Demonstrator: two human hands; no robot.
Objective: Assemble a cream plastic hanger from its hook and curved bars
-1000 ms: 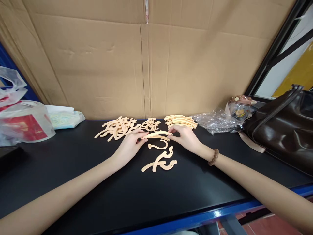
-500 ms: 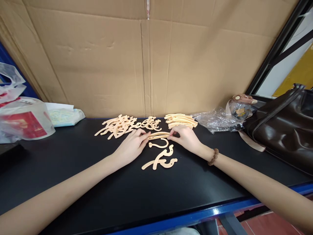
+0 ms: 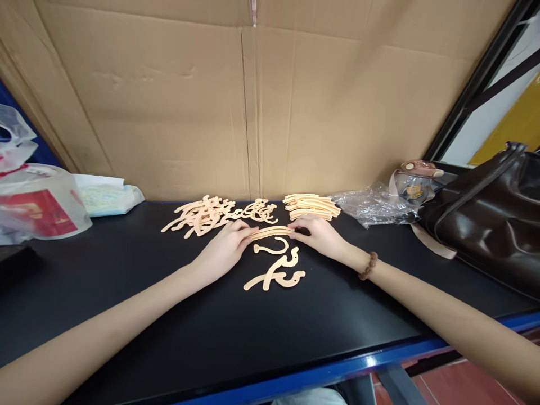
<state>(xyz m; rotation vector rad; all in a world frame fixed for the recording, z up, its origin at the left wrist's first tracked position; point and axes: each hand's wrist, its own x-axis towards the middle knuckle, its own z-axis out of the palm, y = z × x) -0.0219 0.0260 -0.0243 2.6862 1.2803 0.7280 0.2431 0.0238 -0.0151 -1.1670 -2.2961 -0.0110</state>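
My left hand [image 3: 228, 246] pinches the left end of a curved beige strip [image 3: 273, 232], which looks like a plastic hanger part. At its other end, the fingers of my right hand [image 3: 317, 233] are closed on it. Lengthwise lines run along the strip; whether it is one piece or two laid together I cannot tell. Just below it on the table is a beige hook [image 3: 276, 247] with a round knob. Nearer to me, two curved arm pieces [image 3: 290, 279] with rounded, notched ends lie crossed.
Along the back of the black table [image 3: 202, 332] lie a heap of arm pieces [image 3: 202, 214], several hooks [image 3: 260, 210] and a stack of strips [image 3: 311, 206]. Clear plastic wrap [image 3: 371, 205] and a dark bag [image 3: 485, 214] stand right, a plastic-wrapped container [image 3: 46, 202] left. Cardboard [image 3: 169, 101] rises behind.
The gap seen between two strips in my hands has closed, and they now look like one band. Both hands stay in nearly the same place; the view has shifted slightly.
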